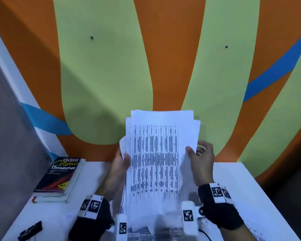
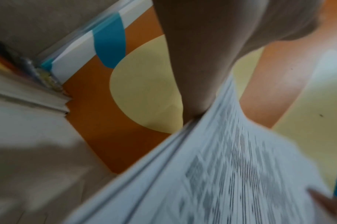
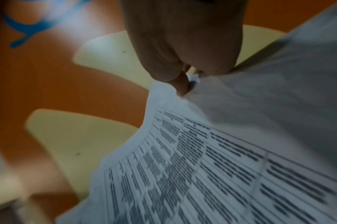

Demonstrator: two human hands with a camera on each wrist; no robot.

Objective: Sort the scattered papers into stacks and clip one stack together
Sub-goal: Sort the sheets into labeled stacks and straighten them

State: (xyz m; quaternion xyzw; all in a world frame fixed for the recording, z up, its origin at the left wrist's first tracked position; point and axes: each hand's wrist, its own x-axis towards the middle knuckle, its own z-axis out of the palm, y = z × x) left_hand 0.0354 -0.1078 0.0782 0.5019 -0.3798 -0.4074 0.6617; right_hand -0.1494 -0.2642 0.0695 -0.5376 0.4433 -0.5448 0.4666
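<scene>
**A:** Start with the big things. What's behind it all?

**B:** A wall (image 1: 101, 70) painted orange with long pale-green lobes and a blue band. Under it, a white table (image 1: 261, 193) running toward the camera.

**A:** And the papers?

**B:** A stack of papers (image 1: 156, 162) stands upright above the table, between the two hands, printed side facing the person. The sheets aren't squared: their upper edges step past one another, and a few stick out on the left. More printed sheets (image 1: 155, 233) lie flat on the table below the stack, blurred.

**A:** How does the left hand have it?

**B:** The left hand (image 1: 119, 166) holds the stack's left edge about halfway up. Its thumb lies on the front sheet; the fingers are behind the paper and hidden. The left wrist view shows the stack's layered edge meeting the hand.

**A:** The right?

**B:** The right hand (image 1: 201, 159) holds the right edge at about the same height, thumb on the printed face, fingers curled behind. In the right wrist view a fingertip (image 3: 181, 86) presses into the sheets' edge, which bend around it.

**A:** Anything smaller on the table?

**B:** A thesaurus (image 1: 59, 178) lies closed at the far left, well apart from the stack. Nearer the person, at the left edge, sits a black binder clip (image 1: 30, 231), touched by neither hand.
</scene>
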